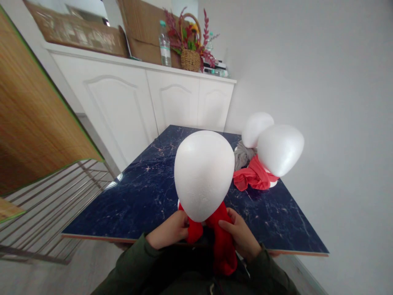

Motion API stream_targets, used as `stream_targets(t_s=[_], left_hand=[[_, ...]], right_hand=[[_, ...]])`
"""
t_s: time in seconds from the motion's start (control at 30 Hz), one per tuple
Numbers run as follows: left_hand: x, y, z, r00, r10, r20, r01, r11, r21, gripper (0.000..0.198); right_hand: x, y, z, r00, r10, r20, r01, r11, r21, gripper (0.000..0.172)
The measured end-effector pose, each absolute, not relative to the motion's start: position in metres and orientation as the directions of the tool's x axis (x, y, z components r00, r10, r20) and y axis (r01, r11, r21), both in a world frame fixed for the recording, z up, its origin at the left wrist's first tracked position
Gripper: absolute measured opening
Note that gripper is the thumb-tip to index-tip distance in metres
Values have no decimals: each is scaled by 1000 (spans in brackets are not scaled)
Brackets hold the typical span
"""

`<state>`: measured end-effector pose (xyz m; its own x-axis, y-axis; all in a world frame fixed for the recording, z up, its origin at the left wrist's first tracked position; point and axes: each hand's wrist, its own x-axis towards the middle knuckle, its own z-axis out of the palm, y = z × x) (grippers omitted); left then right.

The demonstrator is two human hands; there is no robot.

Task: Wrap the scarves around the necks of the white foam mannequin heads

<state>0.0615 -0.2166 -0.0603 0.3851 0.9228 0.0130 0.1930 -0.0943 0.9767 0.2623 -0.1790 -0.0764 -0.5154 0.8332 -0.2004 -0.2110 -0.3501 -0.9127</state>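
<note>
A white foam mannequin head (pixel 204 172) stands upright near the front edge of the dark blue marbled table (pixel 147 184). Around its neck lies a red scarf (pixel 224 246), whose longer end hangs over the table edge on the right. My left hand (pixel 173 229) is closed on the shorter part of the scarf, left of the neck. On the other side, my right hand (pixel 239 233) pinches the longer part between thumb and fingers.
Two more white heads stand at the back right, one (pixel 281 149) with a coral scarf (pixel 254 176), the other (pixel 256 129) with a grey scarf (pixel 244 155). Behind is a white cabinet (pixel 119 110) bearing boxes, a bottle and a flower basket (pixel 190 60). A metal rack (pixel 58 205) stands left.
</note>
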Motion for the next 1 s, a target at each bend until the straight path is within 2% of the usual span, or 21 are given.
stream_targets(t_s=[0.1, 0.17, 0.27, 0.4, 0.47, 0.57, 0.63, 0.7, 0.77, 0.9, 1.0], left_hand=[[72, -214, -52, 386, 909, 155, 301, -283, 911, 31], [75, -213, -51, 428, 888, 170, 311, -321, 895, 38], [79, -215, -58, 450, 881, 148, 285, -299, 911, 45], [90, -220, -76, 296, 948, 119, 242, -195, 950, 43], [96, -222, -81, 257, 963, 75, 167, -121, 978, 42], [100, -222, -83, 248, 968, 37, 73, -57, 996, 44], [100, -222, -81, 236, 971, 27, 45, -39, 998, 44], [99, -222, -80, 199, 980, 14, 29, -20, 999, 42], [100, -222, -81, 125, 992, -5, 28, 1, 1000, 39], [104, -224, -84, -6, 999, -40, 87, 40, 995, 33], [105, -226, -82, -1, 999, -39, 39, 39, 998, 29]], right_hand=[[235, -187, -80, -438, 887, -146, -344, -316, -884, 35], [224, -189, -82, -388, 912, -130, -354, -278, -893, 34], [217, -193, -84, -338, 933, -123, -363, -250, -898, 27], [217, -201, -89, -348, 934, -78, -435, -234, -870, 25], [220, -201, -90, -347, 937, -35, -349, -164, -923, 27], [228, -197, -89, -305, 946, 112, -37, 106, -994, 21], [235, -194, -88, -258, 941, 218, 188, 270, -944, 17], [242, -194, -87, -182, 942, 281, 343, 329, -880, 16], [247, -198, -86, -198, 929, 314, 411, 370, -834, 15], [246, -209, -82, -487, 833, 261, 460, 499, -734, 28], [242, -211, -80, -510, 828, 234, 510, 510, -693, 19]])
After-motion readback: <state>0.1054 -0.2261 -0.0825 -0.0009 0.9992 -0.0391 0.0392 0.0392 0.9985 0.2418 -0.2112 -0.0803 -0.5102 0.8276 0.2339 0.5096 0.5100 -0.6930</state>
